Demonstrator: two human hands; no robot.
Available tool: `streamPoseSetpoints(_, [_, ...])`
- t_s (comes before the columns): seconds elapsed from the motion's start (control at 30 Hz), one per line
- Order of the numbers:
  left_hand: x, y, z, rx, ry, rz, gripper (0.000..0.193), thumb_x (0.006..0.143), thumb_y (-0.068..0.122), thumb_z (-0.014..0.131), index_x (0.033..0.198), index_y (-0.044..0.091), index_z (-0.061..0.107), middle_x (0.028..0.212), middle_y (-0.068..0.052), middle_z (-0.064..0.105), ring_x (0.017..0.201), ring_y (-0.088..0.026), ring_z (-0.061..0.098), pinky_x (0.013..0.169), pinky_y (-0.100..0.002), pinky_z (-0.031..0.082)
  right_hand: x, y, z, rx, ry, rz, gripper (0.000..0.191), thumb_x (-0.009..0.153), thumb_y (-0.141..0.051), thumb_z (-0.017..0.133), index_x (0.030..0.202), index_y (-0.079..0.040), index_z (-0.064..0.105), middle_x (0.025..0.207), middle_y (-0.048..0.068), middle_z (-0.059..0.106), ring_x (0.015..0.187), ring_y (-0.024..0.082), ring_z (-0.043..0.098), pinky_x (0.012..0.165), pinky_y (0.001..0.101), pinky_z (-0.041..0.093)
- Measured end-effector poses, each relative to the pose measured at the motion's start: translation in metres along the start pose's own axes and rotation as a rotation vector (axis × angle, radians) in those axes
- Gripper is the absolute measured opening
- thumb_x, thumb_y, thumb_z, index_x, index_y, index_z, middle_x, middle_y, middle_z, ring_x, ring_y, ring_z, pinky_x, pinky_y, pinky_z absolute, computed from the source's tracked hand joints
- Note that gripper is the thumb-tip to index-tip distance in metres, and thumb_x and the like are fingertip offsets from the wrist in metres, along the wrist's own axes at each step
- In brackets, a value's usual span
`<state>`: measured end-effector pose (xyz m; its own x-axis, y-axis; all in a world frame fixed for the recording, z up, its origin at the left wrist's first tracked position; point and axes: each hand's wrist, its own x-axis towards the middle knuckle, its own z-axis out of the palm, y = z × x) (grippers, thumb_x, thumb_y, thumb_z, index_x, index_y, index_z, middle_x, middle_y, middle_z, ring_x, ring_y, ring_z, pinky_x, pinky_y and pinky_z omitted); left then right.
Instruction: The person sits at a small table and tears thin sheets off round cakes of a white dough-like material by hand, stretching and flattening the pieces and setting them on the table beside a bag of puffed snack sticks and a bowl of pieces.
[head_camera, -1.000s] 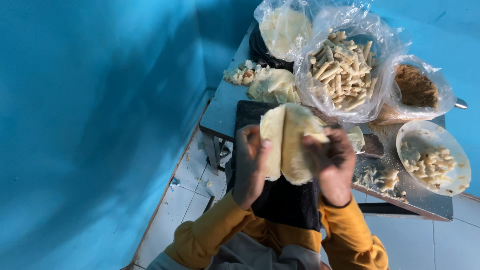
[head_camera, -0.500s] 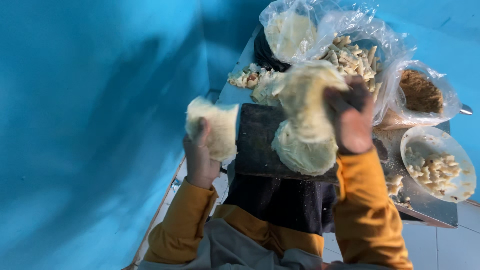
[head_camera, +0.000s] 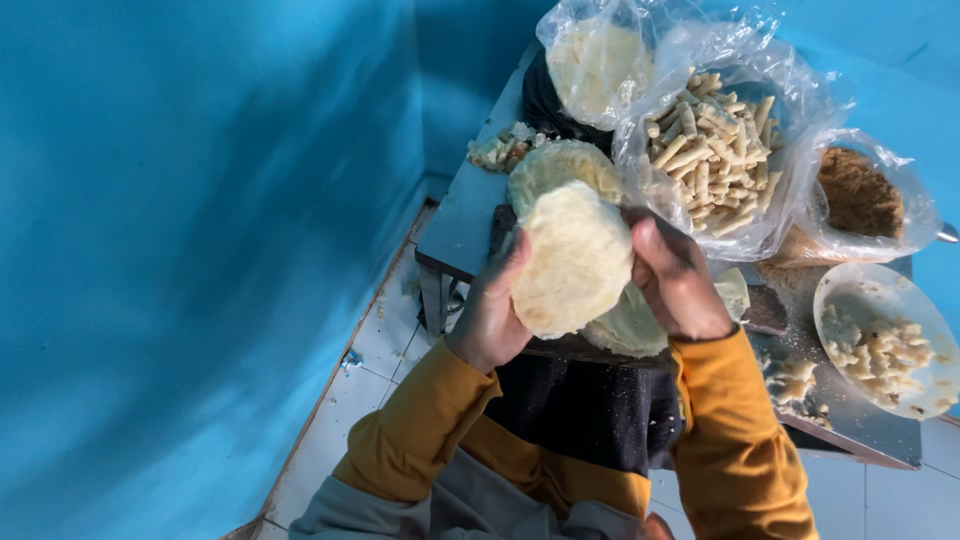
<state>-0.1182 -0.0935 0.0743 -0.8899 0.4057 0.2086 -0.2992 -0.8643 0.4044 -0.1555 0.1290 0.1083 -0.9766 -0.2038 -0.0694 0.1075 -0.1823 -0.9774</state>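
I hold a round, pale yellow thin wrapper (head_camera: 570, 262) up in front of me with both hands. My left hand (head_camera: 492, 315) grips its left edge and my right hand (head_camera: 675, 280) grips its right edge. Behind it, another wrapper (head_camera: 628, 325) lies on a dark board (head_camera: 765, 310) on the table, and a further pale round one (head_camera: 560, 165) lies just beyond. Both sleeves are mustard yellow.
On the grey table (head_camera: 455, 230) stand a clear bag of pale rolled sticks (head_camera: 710, 150), a bag of wrappers (head_camera: 595, 60), a bag of brown crumbs (head_camera: 860, 195) and a white bowl of filling (head_camera: 885, 345). A blue wall stands left; white floor tiles (head_camera: 375, 345) lie below.
My hands were apart, each with a wrapper. They have now come together on a single wrapper in front of me, and the other one lies on the board.
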Motion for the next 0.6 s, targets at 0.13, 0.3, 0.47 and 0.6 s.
streamPoseSetpoints(0.13, [0.002,-0.018,-0.001,-0.04,-0.004,-0.135,0.069,0.105,0.05,0.058,0.155,0.006,0.04,0.148,-0.013,0.055,0.133,-0.027,0.056,0.109,-0.045,0.049,-0.023,0.008,-0.01,0.176,0.024,-0.141,0.024,0.098,0.003,0.071,0.12,-0.005,0.065,0.108,0.005,0.07,0.101,0.013,0.066,0.091,0.0242,0.053])
streamPoseSetpoints(0.3, [0.004,-0.027,-0.007,-0.061,0.002,-0.206,0.064,0.105,0.049,0.055,0.154,0.009,0.042,0.148,-0.01,0.055,0.134,-0.023,0.056,0.111,-0.042,0.049,-0.036,0.012,-0.025,0.201,0.118,-0.088,0.021,0.093,0.001,0.071,0.112,-0.007,0.069,0.101,0.0,0.071,0.093,0.007,0.065,0.082,0.0197,0.051])
streamPoseSetpoints(0.47, [0.008,-0.035,-0.024,-0.066,0.041,-0.195,0.062,0.106,0.047,0.053,0.155,0.012,0.038,0.147,-0.009,0.052,0.132,-0.023,0.057,0.107,-0.043,0.051,-0.044,0.016,-0.034,0.196,0.145,-0.052,0.013,0.096,0.0,0.072,0.106,-0.007,0.067,0.097,-0.003,0.068,0.09,0.004,0.063,0.074,0.015,0.046])
streamPoseSetpoints(0.6, [0.01,-0.035,-0.034,-0.083,0.052,-0.217,0.062,0.108,0.046,0.049,0.158,0.013,0.033,0.147,-0.008,0.052,0.13,-0.021,0.058,0.105,-0.042,0.054,-0.049,0.014,-0.034,0.146,0.095,-0.036,0.013,0.102,-0.005,0.076,0.101,-0.006,0.063,0.094,-0.002,0.066,0.079,0.003,0.056,0.064,0.0151,0.041])
